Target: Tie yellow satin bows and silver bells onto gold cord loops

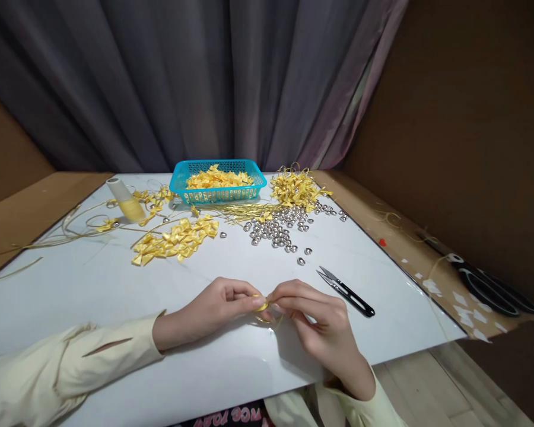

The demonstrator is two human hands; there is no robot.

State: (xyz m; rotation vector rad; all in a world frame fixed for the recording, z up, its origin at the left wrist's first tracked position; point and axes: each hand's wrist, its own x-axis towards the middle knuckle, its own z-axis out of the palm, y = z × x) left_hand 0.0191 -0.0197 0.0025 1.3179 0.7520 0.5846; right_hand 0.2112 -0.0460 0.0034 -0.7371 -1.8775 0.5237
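Between thumb and fingers, my left hand (229,302) pinches a small yellow ribbon bow (260,303), mostly covered by the fingertips. My right hand (318,314) meets it fingertip to fingertip, its thumb and index finger closed on a thin yellow cord (271,323) that loops below the bow. Whether a metal bead is also in the fingers is hidden. Thread snips (346,290) with black handles lie right of my right hand. Beyond my hands are loose yellow bows (175,238) and a scatter of silver beads (276,230).
A blue basket (218,194) of yellow bows stands at the back. Beside it lie a pile of corded bows (297,188) and a bundle of yellow cords (244,212). A glue bottle (127,201) leans at left. Black scissors (487,287) and paper scraps (465,305) lie on the right-hand cardboard.
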